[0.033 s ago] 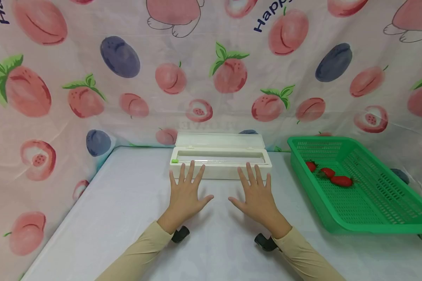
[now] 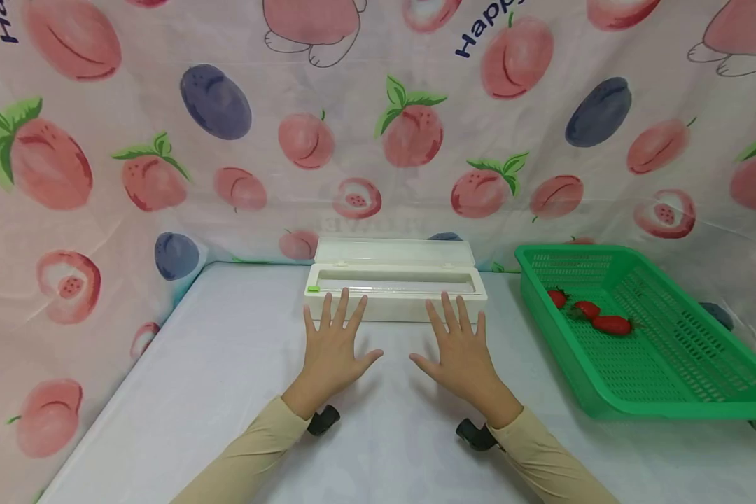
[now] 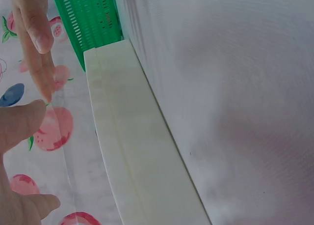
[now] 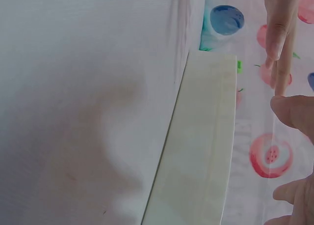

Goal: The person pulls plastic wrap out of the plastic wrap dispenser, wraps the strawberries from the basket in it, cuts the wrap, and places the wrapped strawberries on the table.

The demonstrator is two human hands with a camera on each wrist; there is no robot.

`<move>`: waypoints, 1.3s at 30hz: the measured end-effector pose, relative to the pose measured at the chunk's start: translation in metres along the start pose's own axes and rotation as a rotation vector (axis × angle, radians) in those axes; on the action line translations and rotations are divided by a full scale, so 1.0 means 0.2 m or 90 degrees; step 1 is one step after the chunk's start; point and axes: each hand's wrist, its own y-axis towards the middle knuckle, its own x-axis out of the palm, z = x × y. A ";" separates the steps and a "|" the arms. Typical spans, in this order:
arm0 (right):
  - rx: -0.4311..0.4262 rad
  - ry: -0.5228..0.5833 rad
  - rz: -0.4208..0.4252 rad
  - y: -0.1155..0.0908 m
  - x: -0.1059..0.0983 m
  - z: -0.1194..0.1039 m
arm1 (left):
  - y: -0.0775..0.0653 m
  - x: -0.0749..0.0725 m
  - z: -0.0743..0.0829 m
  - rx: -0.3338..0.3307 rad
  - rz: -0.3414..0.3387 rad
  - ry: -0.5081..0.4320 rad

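Observation:
A long white box, which looks like a cling film dispenser (image 2: 395, 308), sits at the back middle with its pale lid (image 2: 393, 253) raised. A small green slider (image 2: 313, 288) is at the left end of its slot. My left hand (image 2: 331, 348) is held over the table with fingers spread, fingertips overlapping the box front in the head view. Mirroring it, my right hand (image 2: 463, 350) has its fingers spread before the right half of the box. Neither hand holds anything. Both wrist views show the plain front wall of the dispenser (image 3: 128, 131) beside the hands.
To the right stands a green perforated basket (image 2: 687, 409) with several red strawberries (image 2: 612, 325) at its far left. A fruit-printed cloth (image 2: 258, 231) hangs behind the white-covered table (image 2: 227, 364). Each wrist carries a small black camera (image 2: 323, 421).

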 end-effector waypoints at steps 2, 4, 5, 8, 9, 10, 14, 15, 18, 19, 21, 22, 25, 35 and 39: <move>-0.002 0.000 -0.001 0.00 0.00 0.00 | 0.00 0.00 0.00 0.000 0.002 0.000; -0.004 -0.002 -0.003 0.01 0.00 0.01 | 0.00 -0.01 0.00 -0.001 0.003 0.002; -0.004 0.001 -0.003 0.01 0.00 0.01 | 0.00 -0.01 0.00 -0.001 0.002 0.004; -0.006 0.004 0.000 0.00 0.00 0.01 | 0.00 -0.01 0.01 0.000 -0.002 0.000; -0.006 0.006 0.000 0.00 -0.01 0.01 | -0.01 -0.01 0.01 0.001 -0.004 0.002; -0.007 0.008 0.002 0.00 -0.01 0.01 | -0.01 -0.02 0.02 0.002 -0.004 -0.002; -0.006 0.006 -0.001 0.00 -0.01 0.02 | -0.01 -0.02 0.03 0.007 0.006 -0.014; -0.006 0.005 -0.001 0.00 -0.01 0.02 | -0.01 -0.02 0.03 0.008 0.009 -0.016; -0.006 0.004 0.000 0.00 -0.01 0.02 | -0.01 -0.02 0.04 0.007 0.011 -0.018; -0.006 0.004 0.001 0.01 -0.01 0.02 | -0.01 -0.01 0.04 0.007 0.009 -0.017; -0.005 0.003 -0.001 0.01 0.00 0.03 | -0.01 -0.01 0.04 0.008 0.009 -0.018; -0.005 0.003 -0.002 0.01 0.00 0.03 | 0.00 -0.01 0.04 0.009 0.009 -0.017; -0.004 0.003 -0.003 0.03 0.00 0.04 | 0.00 0.00 0.03 0.020 0.017 -0.016; -0.044 -0.023 0.038 0.12 0.03 0.11 | 0.10 0.01 -0.03 0.053 0.073 0.027; -0.065 -0.037 0.062 0.17 0.06 0.14 | 0.15 0.02 -0.06 0.065 0.079 0.059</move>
